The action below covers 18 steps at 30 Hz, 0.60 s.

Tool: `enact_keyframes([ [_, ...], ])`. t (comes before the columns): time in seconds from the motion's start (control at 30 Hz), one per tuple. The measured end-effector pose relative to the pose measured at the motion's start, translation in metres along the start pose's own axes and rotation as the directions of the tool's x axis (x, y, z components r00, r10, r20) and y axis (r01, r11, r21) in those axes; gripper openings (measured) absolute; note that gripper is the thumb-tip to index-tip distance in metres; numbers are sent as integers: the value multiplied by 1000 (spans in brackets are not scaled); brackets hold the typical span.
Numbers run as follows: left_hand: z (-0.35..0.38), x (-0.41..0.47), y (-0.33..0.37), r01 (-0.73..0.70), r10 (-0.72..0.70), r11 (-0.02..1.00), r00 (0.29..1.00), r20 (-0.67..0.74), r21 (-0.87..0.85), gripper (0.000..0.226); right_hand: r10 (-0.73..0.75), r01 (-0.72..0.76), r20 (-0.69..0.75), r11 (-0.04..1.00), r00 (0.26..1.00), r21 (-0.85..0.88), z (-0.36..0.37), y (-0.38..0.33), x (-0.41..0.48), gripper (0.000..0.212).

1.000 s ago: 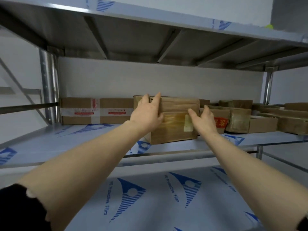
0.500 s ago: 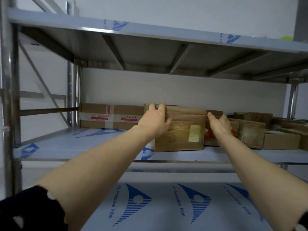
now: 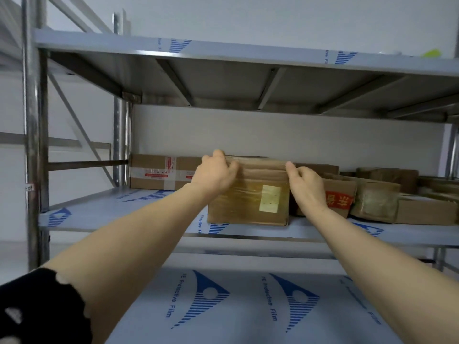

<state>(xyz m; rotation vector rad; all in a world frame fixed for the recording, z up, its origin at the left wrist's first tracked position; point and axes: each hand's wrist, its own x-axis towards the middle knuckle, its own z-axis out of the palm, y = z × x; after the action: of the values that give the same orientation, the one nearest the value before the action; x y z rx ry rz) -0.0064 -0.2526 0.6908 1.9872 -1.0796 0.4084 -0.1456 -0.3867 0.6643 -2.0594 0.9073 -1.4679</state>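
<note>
A taped brown cardboard box [image 3: 258, 194] with a pale yellow label stands near the front edge of the middle metal shelf [image 3: 119, 209]. My left hand [image 3: 214, 173] grips the box's upper left corner, fingers curled over the top edge. My right hand [image 3: 306, 186] holds the box's right side, with the fingers bent round its upper right corner. Both forearms reach up from below.
A long box with white-and-red tape [image 3: 161, 175] sits at the back left of the shelf. Several more cardboard boxes [image 3: 372, 194], one with a red label, crowd the right. An upper shelf [image 3: 223, 70] hangs overhead, a film-covered lower shelf [image 3: 248, 306] lies beneath, and steel posts [image 3: 33, 145] stand at left.
My view has tilted up and moved back a little. My fingers have curled tighter over the box's top corners. The box stays on the shelf, near the front edge.
</note>
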Motion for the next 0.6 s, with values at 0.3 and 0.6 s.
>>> enact_keyframes([
  [0.3,-13,13,-3,258,-310,891,947,-86,-372,50,305,-390,248,794,919,467,9,-27,-2,62],
  [0.6,-23,-12,-4,356,-408,657,909,83,-665,30,266,-419,342,734,901,535,-14,-29,-22,14],
])
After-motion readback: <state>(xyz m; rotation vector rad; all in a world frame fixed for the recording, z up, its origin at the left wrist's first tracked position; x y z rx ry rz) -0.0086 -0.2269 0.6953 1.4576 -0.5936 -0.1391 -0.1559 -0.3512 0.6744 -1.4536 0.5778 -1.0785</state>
